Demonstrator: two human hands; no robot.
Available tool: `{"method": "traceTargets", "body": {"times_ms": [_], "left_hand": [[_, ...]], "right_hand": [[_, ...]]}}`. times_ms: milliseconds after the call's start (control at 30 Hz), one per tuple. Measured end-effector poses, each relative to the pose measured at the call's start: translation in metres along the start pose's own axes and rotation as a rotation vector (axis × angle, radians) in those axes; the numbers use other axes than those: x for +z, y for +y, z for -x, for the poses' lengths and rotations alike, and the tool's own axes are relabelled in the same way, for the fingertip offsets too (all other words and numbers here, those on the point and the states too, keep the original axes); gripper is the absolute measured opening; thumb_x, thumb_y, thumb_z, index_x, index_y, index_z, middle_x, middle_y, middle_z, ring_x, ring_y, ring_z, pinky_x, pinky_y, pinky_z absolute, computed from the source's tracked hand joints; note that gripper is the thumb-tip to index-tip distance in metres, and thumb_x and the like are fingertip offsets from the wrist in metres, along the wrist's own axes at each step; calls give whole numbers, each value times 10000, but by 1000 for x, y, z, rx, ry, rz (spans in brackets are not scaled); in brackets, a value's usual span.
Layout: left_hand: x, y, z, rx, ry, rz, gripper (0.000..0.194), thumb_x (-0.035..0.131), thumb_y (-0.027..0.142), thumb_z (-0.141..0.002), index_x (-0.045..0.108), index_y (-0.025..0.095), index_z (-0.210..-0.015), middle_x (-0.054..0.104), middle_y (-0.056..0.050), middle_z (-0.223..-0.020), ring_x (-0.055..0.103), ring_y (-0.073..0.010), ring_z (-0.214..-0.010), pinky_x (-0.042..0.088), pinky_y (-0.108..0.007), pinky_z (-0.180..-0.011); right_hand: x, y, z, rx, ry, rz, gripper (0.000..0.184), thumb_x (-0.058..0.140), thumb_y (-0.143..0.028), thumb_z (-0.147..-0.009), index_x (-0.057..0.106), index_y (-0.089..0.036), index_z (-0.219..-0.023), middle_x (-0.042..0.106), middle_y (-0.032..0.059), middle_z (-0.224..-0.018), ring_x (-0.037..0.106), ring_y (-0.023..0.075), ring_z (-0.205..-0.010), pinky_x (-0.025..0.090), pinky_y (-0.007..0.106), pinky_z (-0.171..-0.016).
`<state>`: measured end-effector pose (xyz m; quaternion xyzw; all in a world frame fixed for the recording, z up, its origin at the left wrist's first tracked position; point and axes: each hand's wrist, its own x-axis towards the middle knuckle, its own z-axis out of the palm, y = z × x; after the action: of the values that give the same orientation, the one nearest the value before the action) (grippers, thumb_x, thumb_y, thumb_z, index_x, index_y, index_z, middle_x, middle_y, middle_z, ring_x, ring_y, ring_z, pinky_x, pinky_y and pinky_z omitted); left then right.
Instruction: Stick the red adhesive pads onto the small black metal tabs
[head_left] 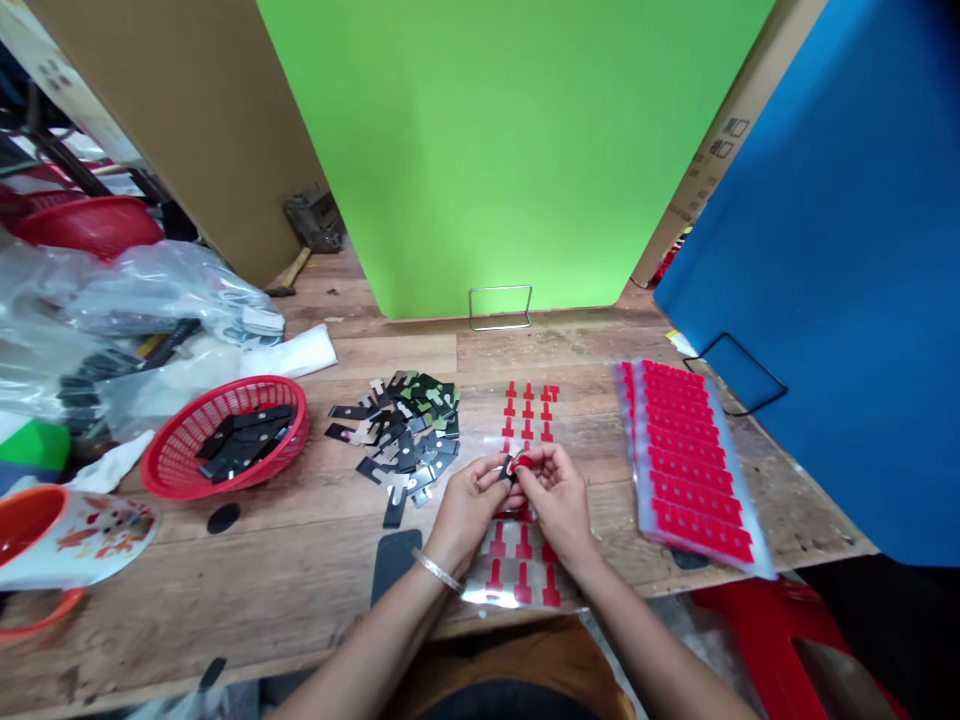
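My left hand (471, 502) pinches a small flat black metal plate (506, 467) between thumb and fingers. Against that plate, my right hand (556, 500) holds a small red sticker (523, 462); the fingers partly hide both pieces. Both hands are over a clear sheet (508, 590) on the table, which carries rows of red T-shaped stickers (523, 543). To the left of my left hand lies a loose pile of black and silver metal plates (409, 450), some with a forked end. More red stickers (528, 408) lie in rows beyond my hands.
A red basket (161, 467) holding black plates stands left, with a mug (112, 530) nearer me. At right lies a stack of red sticker sheets (690, 455). A green board (517, 150) and a blue board (840, 280) stand behind. Plastic bags (172, 290) crowd the far left.
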<state>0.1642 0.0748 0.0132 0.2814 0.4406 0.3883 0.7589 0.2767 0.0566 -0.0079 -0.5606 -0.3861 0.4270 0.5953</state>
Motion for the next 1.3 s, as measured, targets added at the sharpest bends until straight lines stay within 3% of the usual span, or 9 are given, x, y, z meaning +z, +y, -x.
{"method": "traceTargets", "body": {"times_ms": [200,767,1300], "left_hand": [[0,5,3,24,3,-35,352,606,49,-704,549,88,-1049,696,-108,-906,674,-159,-688,553,-250,-658],[2,6,5,25,-13,-29,359,639,71,-672,560,85,-1022,698,-109,-902,671,-163,-697,541,-244,-653],[3,4,8,27,-12,-7,395,699,125,-631,601,94,-1013,696,-112,-922,669,-179,-739,538,-253,-660]], "right_hand": [[3,-3,4,23,-14,17,167,631,-273,-736,520,-205,-840,590,-14,-734,537,105,-539,436,195,-446],[2,-1,6,38,-18,19,157,625,-268,-746,518,-204,-842,583,-12,-738,529,102,-527,434,198,-443],[3,-5,9,-37,4,92,104,594,-226,-760,528,-201,-836,578,-11,-732,511,106,-565,417,200,-484]]}}
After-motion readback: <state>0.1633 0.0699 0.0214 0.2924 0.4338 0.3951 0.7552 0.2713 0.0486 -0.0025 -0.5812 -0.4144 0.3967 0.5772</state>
